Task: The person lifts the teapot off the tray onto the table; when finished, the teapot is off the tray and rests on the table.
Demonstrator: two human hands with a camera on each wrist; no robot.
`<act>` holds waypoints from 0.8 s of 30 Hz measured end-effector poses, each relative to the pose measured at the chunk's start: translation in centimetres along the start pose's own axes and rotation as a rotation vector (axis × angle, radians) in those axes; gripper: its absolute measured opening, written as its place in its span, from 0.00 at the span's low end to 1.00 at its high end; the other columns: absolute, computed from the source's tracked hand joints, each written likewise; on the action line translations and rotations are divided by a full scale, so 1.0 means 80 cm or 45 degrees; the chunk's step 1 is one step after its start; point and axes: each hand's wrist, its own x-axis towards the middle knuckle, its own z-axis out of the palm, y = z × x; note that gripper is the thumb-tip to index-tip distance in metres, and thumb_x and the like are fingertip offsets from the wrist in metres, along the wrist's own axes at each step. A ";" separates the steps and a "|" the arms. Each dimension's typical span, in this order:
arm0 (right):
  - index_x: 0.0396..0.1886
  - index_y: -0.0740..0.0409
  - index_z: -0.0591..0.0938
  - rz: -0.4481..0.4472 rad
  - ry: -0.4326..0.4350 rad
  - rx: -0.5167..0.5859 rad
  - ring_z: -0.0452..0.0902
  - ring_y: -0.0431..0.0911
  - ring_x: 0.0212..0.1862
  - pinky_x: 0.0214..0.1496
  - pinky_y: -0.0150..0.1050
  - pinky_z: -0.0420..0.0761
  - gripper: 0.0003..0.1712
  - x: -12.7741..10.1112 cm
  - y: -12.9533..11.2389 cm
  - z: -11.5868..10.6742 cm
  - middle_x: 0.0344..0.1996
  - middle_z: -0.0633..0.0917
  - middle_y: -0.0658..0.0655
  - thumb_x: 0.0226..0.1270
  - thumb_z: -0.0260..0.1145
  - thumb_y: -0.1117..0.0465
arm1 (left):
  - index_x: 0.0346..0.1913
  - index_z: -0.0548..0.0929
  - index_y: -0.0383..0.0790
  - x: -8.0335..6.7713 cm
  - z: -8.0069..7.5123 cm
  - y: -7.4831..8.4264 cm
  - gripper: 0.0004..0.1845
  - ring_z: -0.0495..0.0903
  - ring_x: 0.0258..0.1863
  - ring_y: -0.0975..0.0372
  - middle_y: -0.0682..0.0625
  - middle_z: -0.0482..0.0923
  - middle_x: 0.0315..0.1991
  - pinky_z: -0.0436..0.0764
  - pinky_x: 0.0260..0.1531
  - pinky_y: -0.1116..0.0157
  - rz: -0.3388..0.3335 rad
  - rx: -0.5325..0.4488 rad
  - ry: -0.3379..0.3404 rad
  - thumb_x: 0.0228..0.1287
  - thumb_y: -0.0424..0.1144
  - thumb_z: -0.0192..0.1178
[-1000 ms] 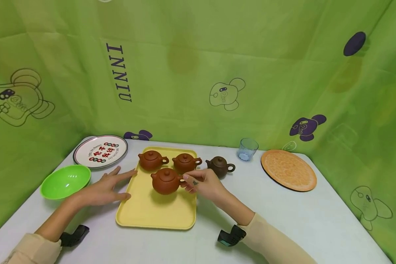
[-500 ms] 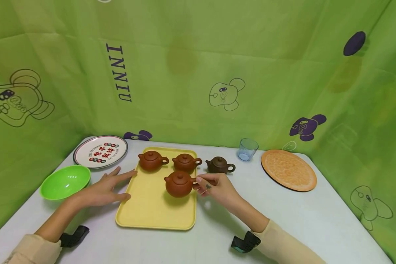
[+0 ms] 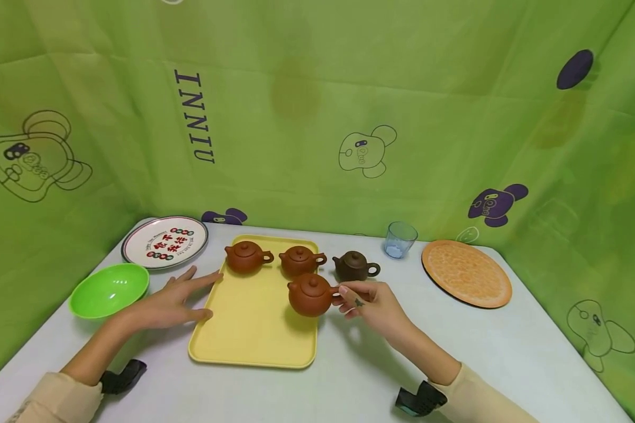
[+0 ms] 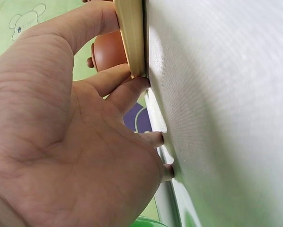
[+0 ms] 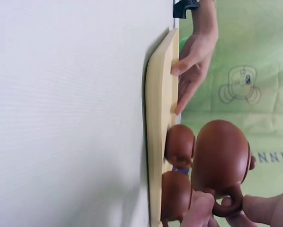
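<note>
The right hand [image 3: 367,302] pinches the handle of the teapot [image 3: 309,296], lifted over the yellow tray's [image 3: 254,335] right edge; the left hand [image 3: 166,302], fingers spread flat, steadies the tray.

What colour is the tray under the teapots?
Pale yellow tray, clearest in the head view.
</note>
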 end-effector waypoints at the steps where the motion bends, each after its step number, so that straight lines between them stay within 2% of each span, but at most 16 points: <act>1: 0.57 0.71 0.86 0.001 0.005 -0.004 0.89 0.44 0.40 0.44 0.38 0.93 0.20 -0.002 0.001 -0.002 0.46 0.92 0.72 0.81 0.64 0.58 | 0.79 0.69 0.36 0.000 0.000 0.000 0.44 0.40 0.80 0.20 0.31 0.62 0.81 0.36 0.69 0.16 -0.001 0.001 0.000 0.63 0.50 0.73; 8: 0.59 0.71 0.86 0.026 0.016 -0.002 0.90 0.48 0.42 0.44 0.37 0.92 0.21 -0.015 0.008 -0.016 0.47 0.91 0.72 0.82 0.63 0.58 | 0.79 0.69 0.37 -0.001 0.002 -0.001 0.44 0.41 0.80 0.20 0.31 0.63 0.81 0.37 0.69 0.16 -0.003 0.020 0.004 0.63 0.50 0.73; 24: 0.62 0.72 0.83 0.116 0.114 -0.001 0.90 0.44 0.42 0.46 0.36 0.92 0.23 -0.038 0.018 -0.060 0.48 0.92 0.70 0.82 0.63 0.57 | 0.79 0.70 0.38 0.000 0.002 0.000 0.44 0.42 0.80 0.21 0.32 0.63 0.80 0.37 0.70 0.16 0.009 0.008 0.015 0.63 0.50 0.73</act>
